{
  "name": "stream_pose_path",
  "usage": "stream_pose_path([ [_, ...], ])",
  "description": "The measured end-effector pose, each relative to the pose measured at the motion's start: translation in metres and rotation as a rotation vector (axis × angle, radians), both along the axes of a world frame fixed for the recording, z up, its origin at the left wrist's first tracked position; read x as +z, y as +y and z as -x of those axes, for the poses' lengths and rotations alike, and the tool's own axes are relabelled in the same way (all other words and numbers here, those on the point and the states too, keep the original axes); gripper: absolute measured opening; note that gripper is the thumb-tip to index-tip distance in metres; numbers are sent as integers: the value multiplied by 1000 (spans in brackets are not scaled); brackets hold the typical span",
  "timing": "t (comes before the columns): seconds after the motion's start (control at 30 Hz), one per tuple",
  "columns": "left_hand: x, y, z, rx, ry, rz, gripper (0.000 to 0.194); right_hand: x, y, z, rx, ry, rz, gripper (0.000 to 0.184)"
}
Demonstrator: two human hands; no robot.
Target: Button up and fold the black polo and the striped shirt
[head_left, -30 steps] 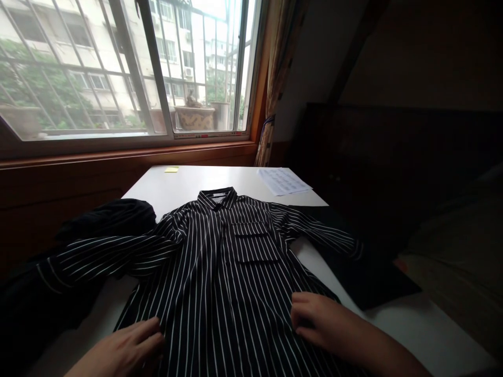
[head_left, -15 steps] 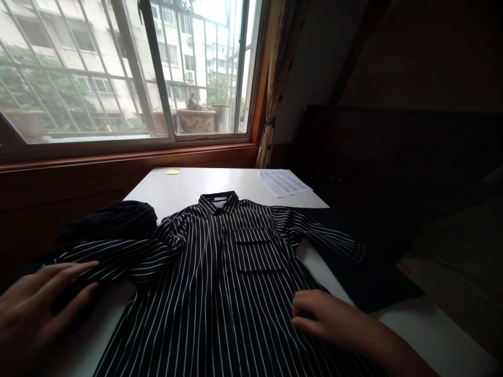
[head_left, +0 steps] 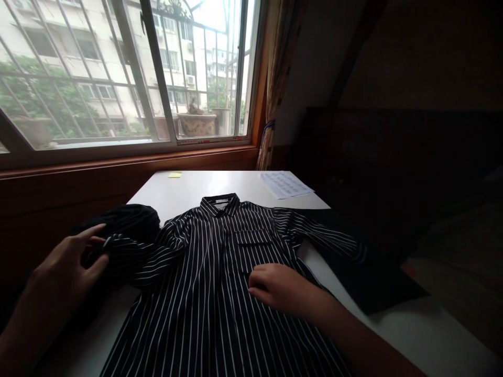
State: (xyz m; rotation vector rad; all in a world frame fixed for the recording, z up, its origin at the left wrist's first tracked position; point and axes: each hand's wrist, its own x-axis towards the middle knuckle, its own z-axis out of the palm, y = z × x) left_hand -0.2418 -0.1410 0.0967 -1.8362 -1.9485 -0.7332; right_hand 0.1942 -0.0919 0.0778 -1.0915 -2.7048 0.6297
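A black shirt with white stripes (head_left: 212, 303) lies front up and spread out, its collar at the far end and its flapped chest pockets showing. My left hand (head_left: 70, 267) has its thumb and fingers closed around the end of the left-side sleeve (head_left: 145, 259), which is raised and bent inward. Over the shirt's lower pocket is my right hand (head_left: 275, 288), its fingers curled with nothing visible in them. Whether it touches the cloth I cannot tell. The other sleeve (head_left: 322, 235) stretches out to the right.
A dark bundle of cloth (head_left: 131, 217) sits left of the shirt on the white table (head_left: 220, 180). Dark flat cloth (head_left: 373, 288) lies under the right sleeve. Printed papers (head_left: 285, 184) and a yellow note (head_left: 175, 174) are at the back, below a barred window (head_left: 173, 78).
My left hand has moved right and taken the sleeve's end, lifting it inward. My right hand has shifted left and up across the shirt front, still curled.
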Motion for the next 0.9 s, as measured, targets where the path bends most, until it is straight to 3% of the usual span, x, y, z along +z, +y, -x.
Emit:
stream_pose_path([
  [0.07, 14, 1, -37, -190, -46, -92, 41, -2, 6, 14, -7, 107, 59, 13],
  [0.13, 20, 1, -76, -403, -21, -142, 34, -6, 14, 26, -33, 243, 244, 18],
  [0.3, 9, -7, -167, -1025, 167, -31, 40, -22, 35, 45, -194, 631, 898, 40],
  [0.37, 0, -15, -197, -1145, 140, 27, 28, -28, 39, 45, -257, 699, 1027, 45],
  [0.47, -11, -26, -220, -1266, 22, 124, 18, -37, 40, 40, -267, 678, 1071, 58],
  [0.57, -15, -29, -213, -1323, 21, 175, 16, -46, 40, 31, -245, 657, 1025, 80],
  [0.63, -16, -26, -200, -1302, 46, 191, 16, -50, 42, 26, -239, 703, 982, 76],
  [0.73, -19, -16, -183, -1149, 35, 258, 18, -57, 49, 20, -230, 761, 892, 64],
  [0.83, -24, -4, -177, -956, -27, 403, 15, -63, 55, 16, -232, 768, 763, 64],
  [0.9, -29, 4, -177, -911, -58, 477, 15, -65, 58, 14, -259, 759, 651, 63],
])
